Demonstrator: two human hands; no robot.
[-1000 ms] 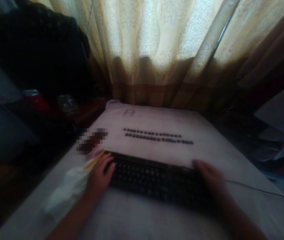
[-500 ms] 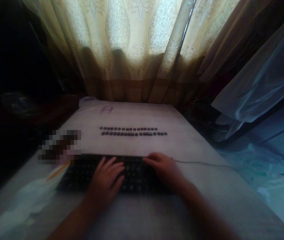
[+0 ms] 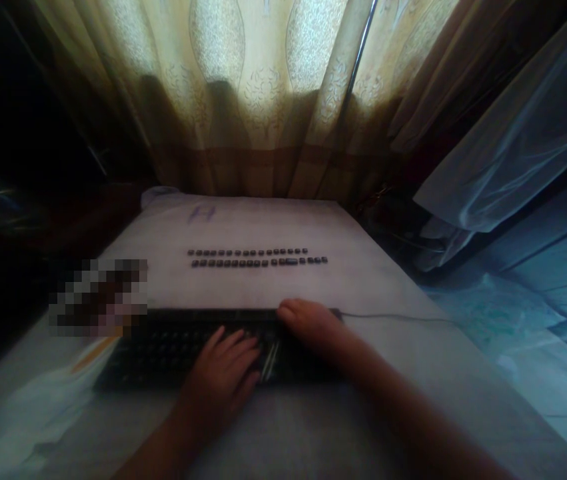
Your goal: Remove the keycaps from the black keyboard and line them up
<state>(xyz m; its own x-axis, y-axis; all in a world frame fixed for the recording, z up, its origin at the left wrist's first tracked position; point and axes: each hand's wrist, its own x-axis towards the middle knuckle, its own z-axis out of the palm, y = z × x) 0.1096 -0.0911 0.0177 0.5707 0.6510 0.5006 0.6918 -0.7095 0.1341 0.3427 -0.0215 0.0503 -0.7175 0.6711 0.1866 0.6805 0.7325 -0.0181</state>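
Observation:
A black keyboard lies on the cloth-covered table in front of me. My left hand rests on its middle keys, fingers stretched out and spread. Over the keyboard's right part, my right hand has its fingers curled together near the back edge. What those fingers hold, if anything, is hidden. Between both hands, two thin pale streaks show over the keyboard, too blurred to identify. Behind the keyboard, many loose black keycaps stand in two rows.
A cable runs right from the keyboard. At the left lie a pixelated item, an orange strip and crumpled clear plastic. Curtains hang behind the table. Hanging cloth and plastic bags are at the right.
The view has shifted slightly. My left hand has slid a little right along the keyboard. My right hand's fingers are more curled, and the pale streaks now show between the hands.

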